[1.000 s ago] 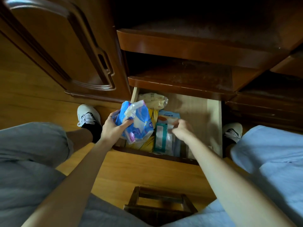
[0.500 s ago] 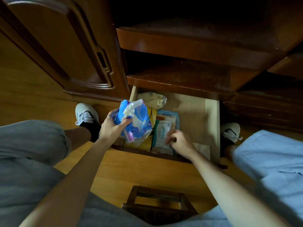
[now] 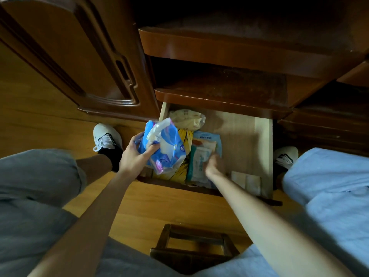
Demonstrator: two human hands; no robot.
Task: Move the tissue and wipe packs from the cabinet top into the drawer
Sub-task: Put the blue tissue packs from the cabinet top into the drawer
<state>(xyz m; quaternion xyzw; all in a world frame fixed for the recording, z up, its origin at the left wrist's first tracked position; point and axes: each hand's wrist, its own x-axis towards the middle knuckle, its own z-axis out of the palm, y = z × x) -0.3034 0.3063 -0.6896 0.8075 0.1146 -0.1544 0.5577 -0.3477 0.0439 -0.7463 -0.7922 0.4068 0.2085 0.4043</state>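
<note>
My left hand (image 3: pixel 135 156) grips a crumpled blue and white tissue pack (image 3: pixel 166 145), holding it over the left end of the open drawer (image 3: pixel 244 140). My right hand (image 3: pixel 216 165) is blurred and rests on a white wipe pack (image 3: pixel 199 160) lying in the drawer; whether its fingers grip the pack is unclear. Beneath these lie a yellow pack (image 3: pixel 184 136), a pale blue pack (image 3: pixel 208 137) and a cream bag (image 3: pixel 187 118) at the back. Two small white packets (image 3: pixel 246 180) sit at the drawer's front right.
Two dark wooden shelves (image 3: pixel 219 90) overhang the drawer. A carved cabinet door (image 3: pixel 79 56) stands to the left. My shoes (image 3: pixel 106 136) flank the drawer on the wooden floor. A small wooden stool (image 3: pixel 193 246) sits between my knees.
My right hand has slid from the drawer's front edge back onto the white wipe pack. My left hand still holds the blue pack in about the same place.
</note>
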